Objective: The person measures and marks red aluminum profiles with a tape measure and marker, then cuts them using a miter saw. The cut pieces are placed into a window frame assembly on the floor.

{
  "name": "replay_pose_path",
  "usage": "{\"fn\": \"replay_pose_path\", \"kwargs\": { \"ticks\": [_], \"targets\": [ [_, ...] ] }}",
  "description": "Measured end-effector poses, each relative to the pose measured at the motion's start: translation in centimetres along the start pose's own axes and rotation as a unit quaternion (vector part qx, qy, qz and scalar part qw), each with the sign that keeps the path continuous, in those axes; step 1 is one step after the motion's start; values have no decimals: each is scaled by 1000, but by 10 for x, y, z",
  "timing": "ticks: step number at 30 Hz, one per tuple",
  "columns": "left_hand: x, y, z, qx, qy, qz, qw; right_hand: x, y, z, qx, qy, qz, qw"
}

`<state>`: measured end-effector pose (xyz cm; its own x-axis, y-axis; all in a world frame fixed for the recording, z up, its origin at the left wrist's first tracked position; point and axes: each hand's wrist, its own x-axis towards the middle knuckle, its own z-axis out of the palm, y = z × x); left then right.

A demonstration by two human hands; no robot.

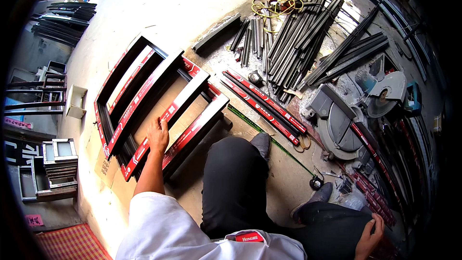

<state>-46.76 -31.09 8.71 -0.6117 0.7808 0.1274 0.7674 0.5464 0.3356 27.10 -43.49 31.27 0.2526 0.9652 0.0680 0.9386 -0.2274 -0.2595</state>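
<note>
My left hand [158, 136] is closed over a bar of a black metal frame [180, 103], covered in red and white protective film. This frame is one of several standing close together at my left. My right hand [369, 237] rests on my right knee, holding nothing, with its fingers loosely bent and the thumb apart. Between the frames and my right foot, a tape measure [316, 182] lies with its green blade pulled out across the floor. Two loose film-covered profiles [262, 106] lie just beyond the blade.
A cut-off saw [385, 94] with a round grey base stands at the right. Many dark metal profiles [301, 38] are heaped ahead, with a yellow cable [276, 6] beside them. Another tape measure [255, 77] lies near the heap. Smaller frames [60, 161] are stacked at the far left.
</note>
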Motion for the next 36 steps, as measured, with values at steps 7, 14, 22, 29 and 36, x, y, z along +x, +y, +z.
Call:
{"fn": "replay_pose_path", "kwargs": {
  "ticks": [7, 14, 22, 29, 36],
  "targets": [
    [3, -6, 11, 62, 6, 3, 998, 3, -7, -2, -7, 1, -11, 1000],
    [6, -11, 4, 57, -15, 30, 998, 5, -10, 0, -3, -9, -1, 1000],
    [6, -3, -13, 40, -59, 28, 997, 2, 10, 15, 18, -16, 35, 999],
    [-7, 1, -22, 18, -70, 15, 997, 1, 9, 15, 25, -12, 43, 999],
    [-35, 18, -31, -1, -73, 35, 997, 7, 0, 16, 21, -15, 43, 999]
  ]
}}
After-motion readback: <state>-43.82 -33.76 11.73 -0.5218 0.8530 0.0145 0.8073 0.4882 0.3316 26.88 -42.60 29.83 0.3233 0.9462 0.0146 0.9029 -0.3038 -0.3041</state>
